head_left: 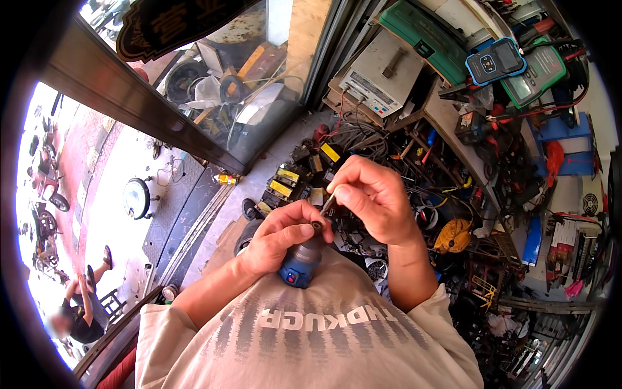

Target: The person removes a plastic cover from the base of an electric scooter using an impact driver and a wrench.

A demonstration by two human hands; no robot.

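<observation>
A blue power drill (302, 261) with a grey front collar stands nose up against my shirt front. My left hand (275, 241) is wrapped round its upper end, the fingers curled past the dark round nose opening. Just above that nose, my right hand (376, 204) pinches a thin, dark metal bit (328, 205) between thumb and fingertips. The bit slants down toward my left fingertips, close by the nose. Whether its lower end touches the drill I cannot tell. The drill's lower part is hidden by my shirt and left hand.
Black blocks with yellow labels (280, 188) and tangled cables (363, 129) lie on the floor ahead. A grey metal box (383, 72), a green case (424, 39) and a blue handheld tester (496, 61) sit to the right. A glass door (259, 78) is ahead left; a person (84, 311) sits outside.
</observation>
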